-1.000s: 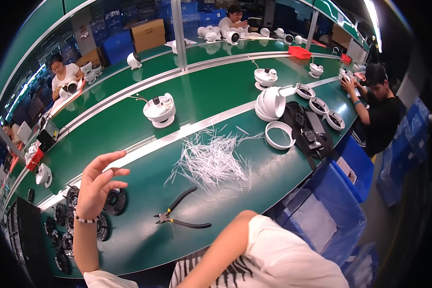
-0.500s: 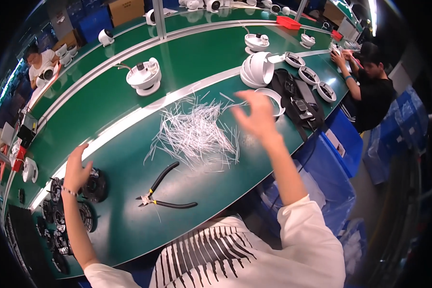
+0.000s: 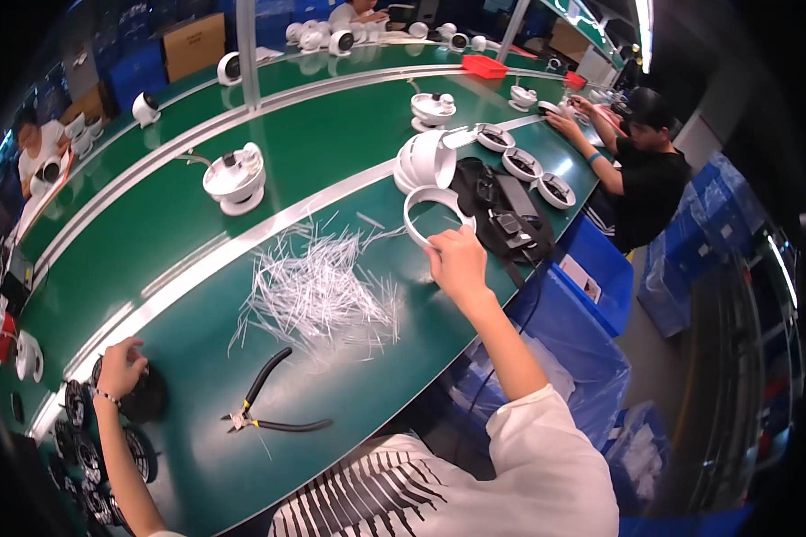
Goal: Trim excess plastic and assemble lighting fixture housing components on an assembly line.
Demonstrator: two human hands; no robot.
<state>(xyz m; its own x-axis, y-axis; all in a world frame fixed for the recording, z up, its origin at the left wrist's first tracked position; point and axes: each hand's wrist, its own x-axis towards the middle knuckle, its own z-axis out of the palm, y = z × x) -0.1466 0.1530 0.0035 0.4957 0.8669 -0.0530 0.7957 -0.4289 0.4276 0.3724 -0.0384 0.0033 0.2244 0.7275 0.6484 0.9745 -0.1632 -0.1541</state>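
My right hand (image 3: 459, 261) pinches the near rim of a white plastic ring (image 3: 412, 213), which leans up off the bench beside a stack of white round shells (image 3: 428, 161). At the left end of the bench, my left hand (image 3: 123, 369) curls its fingers at a black round part (image 3: 146, 398); the hand covers some of it. Several more black round parts with open frames (image 3: 88, 461) sit below that hand. Between my hands lie a pile of thin white plastic strips (image 3: 313, 291) and open diagonal cutters (image 3: 258, 403) with black handles.
A green conveyor (image 3: 327, 148) carries white half-round housings (image 3: 235, 179) behind a metal rail. Right of the ring are a black bag (image 3: 501, 206) and white rings with black centres (image 3: 521, 164). Blue bins (image 3: 591, 273) stand by the bench edge. A co-worker (image 3: 640, 170) sits at the far right.
My right hand has come down and closed on the white ring, lifting or tilting its rim. My left hand's spread fingers have curled down at the black part. The whole view has shifted rightward.
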